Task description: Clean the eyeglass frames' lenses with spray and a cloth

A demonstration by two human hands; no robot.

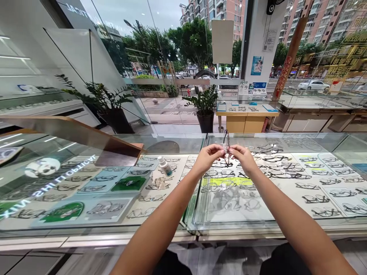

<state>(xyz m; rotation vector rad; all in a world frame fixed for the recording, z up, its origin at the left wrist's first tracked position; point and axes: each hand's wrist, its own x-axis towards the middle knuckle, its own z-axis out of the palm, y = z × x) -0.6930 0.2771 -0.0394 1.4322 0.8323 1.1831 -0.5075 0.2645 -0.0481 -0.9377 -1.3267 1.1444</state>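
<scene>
In the head view, the thin dark eyeglasses (228,142) are between the left hand (210,156) and the right hand (242,156), about equally near to both, with the long axis roughly upright above the glass worktop (243,232). The fingers of each hand pinch their middle part, which they partly hide, and the lower end is difficult to separate from the displayed frames (315,198) behind.

Clearance about white bottle (164,166)
Right: open bench glass (178,167), then left forearm (169,208). Near side: crumpled cloth (158,181). Left: slanted wooden board (94,140) obstructs.
</scene>
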